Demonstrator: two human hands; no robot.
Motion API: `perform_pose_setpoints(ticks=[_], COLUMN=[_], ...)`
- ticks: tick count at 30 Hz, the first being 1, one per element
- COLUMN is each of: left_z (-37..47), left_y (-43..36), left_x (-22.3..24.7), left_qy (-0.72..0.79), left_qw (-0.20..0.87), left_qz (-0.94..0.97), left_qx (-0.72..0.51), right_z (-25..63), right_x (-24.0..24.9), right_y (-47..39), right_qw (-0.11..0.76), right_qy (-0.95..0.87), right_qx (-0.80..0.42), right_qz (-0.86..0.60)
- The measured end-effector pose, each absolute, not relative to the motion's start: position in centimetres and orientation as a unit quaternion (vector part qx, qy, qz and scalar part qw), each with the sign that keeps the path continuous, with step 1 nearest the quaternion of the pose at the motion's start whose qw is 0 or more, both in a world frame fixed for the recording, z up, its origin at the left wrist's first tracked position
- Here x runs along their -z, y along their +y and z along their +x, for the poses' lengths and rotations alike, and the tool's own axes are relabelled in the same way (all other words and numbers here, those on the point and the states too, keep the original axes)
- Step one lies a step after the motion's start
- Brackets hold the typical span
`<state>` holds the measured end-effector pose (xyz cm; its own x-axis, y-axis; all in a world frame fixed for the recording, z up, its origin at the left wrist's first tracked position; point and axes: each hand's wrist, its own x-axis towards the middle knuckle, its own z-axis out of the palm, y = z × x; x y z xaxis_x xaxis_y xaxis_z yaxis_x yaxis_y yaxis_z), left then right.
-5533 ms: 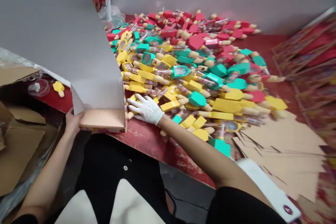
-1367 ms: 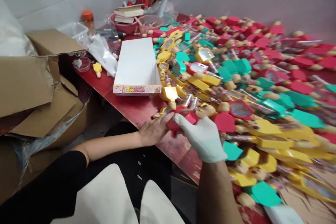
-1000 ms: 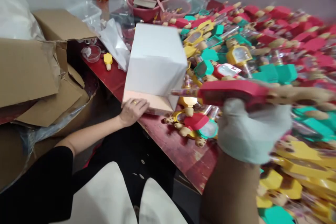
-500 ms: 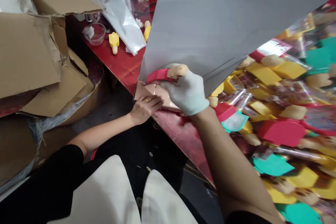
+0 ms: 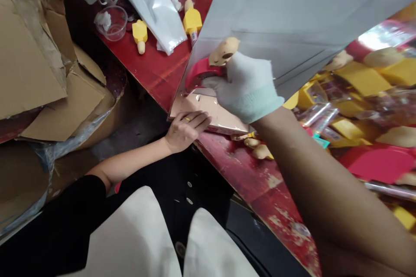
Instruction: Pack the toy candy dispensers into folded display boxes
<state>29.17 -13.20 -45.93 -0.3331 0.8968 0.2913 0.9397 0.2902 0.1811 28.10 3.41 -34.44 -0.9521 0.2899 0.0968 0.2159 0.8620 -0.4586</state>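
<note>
Red toy (image 5: 200,73) in gloved right hand (image 5: 246,88) enters white box (image 5: 292,21).

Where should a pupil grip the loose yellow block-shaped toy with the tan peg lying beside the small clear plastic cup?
Probably across the yellow toy's flat yellow body, coming from above. It lies flat on the red table, apart from the clear cup, with its narrow tan peg pointing toward the table edge.

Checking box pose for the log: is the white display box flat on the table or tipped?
Tipped. The white display box stands tilted on its front edge; the left hand steadies that edge while the gloved right hand holds a red toy at it.
</note>
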Motion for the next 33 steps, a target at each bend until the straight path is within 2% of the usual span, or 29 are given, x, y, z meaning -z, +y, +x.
perform_pose_setpoints(ticks=[6, 13, 16, 21, 25, 29, 30, 33], left_z=[29.2, 29.6, 29.8, 28.4, 26.6, 26.7, 26.6, 24.3], left_y=[-13.5, -13.7, -13.7, -12.9, -11.8, -13.1, -13.7, -14.1], left_x=[45.7, 46.1, 46.3, 47.2, 47.8, 45.2, 43.9, 39.7], left_qy=[-0.804, -0.805, -0.807, -0.817, -0.819, -0.765, -0.75, -0.706], left_qw=[0.036, 0.079, 0.089, 0.049, 0.059, 0.088, 0.106, 0.212], left_qz=[-0.575, -0.56, -0.553, -0.545, -0.53, -0.545, -0.535, -0.442], left_qx=[0.15, 0.178, 0.188, 0.18, 0.209, 0.331, 0.376, 0.511], right_z=[29.2, 29.9, 29.8, 27.8, 28.7, 37.4, 40.0, 45.7], right_x=[35.7, 37.1, 38.8, 40.2, 39.0, 37.3, 37.2, 38.2], right_y=[3.5, 3.3, 3.6, 0.7, -0.5, 3.2, 4.7, 9.3], right_qw=[0.143, 0.174, 0.187, 0.187, 0.267, 0.367, 0.366, 0.189], right_qy=[-0.95, -0.942, -0.941, -0.95, -0.926, -0.877, -0.868, -0.948], right_qx=[-0.267, -0.285, -0.276, -0.216, -0.208, -0.125, -0.096, -0.042], right_qz=[-0.08, -0.025, -0.062, -0.125, -0.167, -0.285, -0.321, -0.251])
